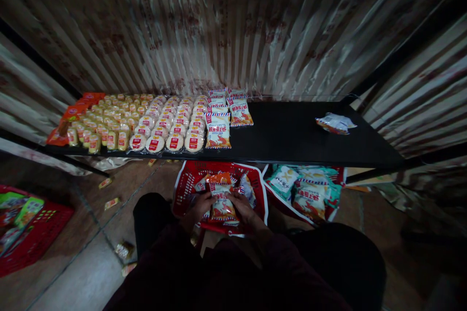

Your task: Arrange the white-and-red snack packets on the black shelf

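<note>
Over the red basket (260, 194) my left hand (200, 206) and my right hand (242, 206) grip a snack bag (222, 206) from its two sides. The bag is white and orange with red lettering and a striped edge. Other packets, among them an orange packet (221, 178), lie in the basket around it. Above, on the black shelf (284, 138), similar bags stand in two short rows; the front snack bag (218, 131) leans upright at the shelf's front edge. My fingertips are partly hidden in the dim light.
Rows of round wrapped crackers (154, 143) and small yellow packets (94, 143) fill the shelf's left part. A crumpled bag (335, 123) lies at its right. A second basket (269, 189) holds green bags; another red basket (44, 228) stands left. Loose packets (124, 249) lie on the floor.
</note>
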`<state>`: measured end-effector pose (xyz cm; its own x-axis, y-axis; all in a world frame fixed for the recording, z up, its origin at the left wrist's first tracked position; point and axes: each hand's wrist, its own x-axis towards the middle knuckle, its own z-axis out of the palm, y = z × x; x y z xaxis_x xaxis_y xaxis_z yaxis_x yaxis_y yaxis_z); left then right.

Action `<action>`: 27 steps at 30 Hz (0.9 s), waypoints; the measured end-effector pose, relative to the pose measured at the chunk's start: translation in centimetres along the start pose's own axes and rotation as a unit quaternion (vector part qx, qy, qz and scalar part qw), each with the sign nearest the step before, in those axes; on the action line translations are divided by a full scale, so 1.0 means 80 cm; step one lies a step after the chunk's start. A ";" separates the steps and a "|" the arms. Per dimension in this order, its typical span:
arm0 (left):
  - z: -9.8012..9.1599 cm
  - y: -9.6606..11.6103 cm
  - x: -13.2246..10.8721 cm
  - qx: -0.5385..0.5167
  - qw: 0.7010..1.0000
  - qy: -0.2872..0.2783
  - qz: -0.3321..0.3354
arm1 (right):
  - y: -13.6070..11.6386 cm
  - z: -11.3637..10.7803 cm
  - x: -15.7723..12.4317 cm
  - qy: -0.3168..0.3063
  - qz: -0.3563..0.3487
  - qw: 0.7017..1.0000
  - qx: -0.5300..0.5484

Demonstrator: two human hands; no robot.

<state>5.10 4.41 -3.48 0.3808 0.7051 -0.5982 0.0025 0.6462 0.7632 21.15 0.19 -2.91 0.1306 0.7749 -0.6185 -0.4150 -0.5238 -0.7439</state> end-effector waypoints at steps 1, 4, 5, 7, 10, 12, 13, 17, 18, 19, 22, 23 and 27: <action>-0.001 0.003 0.002 -0.002 1.000 -0.001 0.004 | -0.001 0.003 0.002 0.001 -0.008 1.000 0.006; -0.004 0.019 0.009 0.010 0.999 -0.011 0.033 | -0.004 0.009 0.008 0.014 -0.035 0.999 0.028; -0.005 0.026 0.012 0.020 0.999 -0.015 0.041 | -0.006 0.010 0.010 0.015 -0.041 0.998 0.034; -0.006 0.040 0.017 0.041 0.998 -0.022 0.039 | -0.011 0.012 0.014 0.015 -0.048 0.998 0.047; -0.008 0.057 0.023 0.053 0.997 -0.043 0.019 | -0.015 0.014 0.019 0.029 -0.043 0.996 0.076; -0.010 0.063 0.026 0.058 0.996 -0.060 0.014 | -0.015 0.013 0.022 0.028 -0.037 0.995 0.092; -0.010 0.065 0.026 0.060 0.996 -0.061 0.010 | -0.014 0.013 0.022 0.022 -0.033 0.995 0.095; -0.001 0.067 0.027 0.051 0.998 -0.021 0.008 | -0.016 0.012 0.023 0.030 -0.025 0.995 0.094; 0.002 0.068 0.028 0.046 0.999 -0.015 0.016 | -0.020 0.012 0.023 0.035 -0.027 0.994 0.095; 0.006 0.070 0.029 0.040 0.999 -0.017 0.025 | -0.024 0.012 0.022 0.037 -0.031 0.994 0.096; 0.014 0.076 0.033 0.028 0.998 -0.037 0.035 | -0.041 0.013 0.016 0.029 -0.040 0.994 0.095; 0.015 0.077 0.035 0.024 0.998 -0.039 0.037 | -0.046 0.013 0.013 0.024 -0.041 0.994 0.095; 0.014 0.076 0.041 0.018 0.998 -0.030 0.052 | -0.057 0.015 0.005 0.022 -0.034 0.996 0.073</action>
<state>7.35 10.29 -0.54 0.4353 0.7488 -0.4998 -0.0073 0.5581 0.8297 21.99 3.35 0.53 0.2019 0.7890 -0.5802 -0.5302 -0.4100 -0.7421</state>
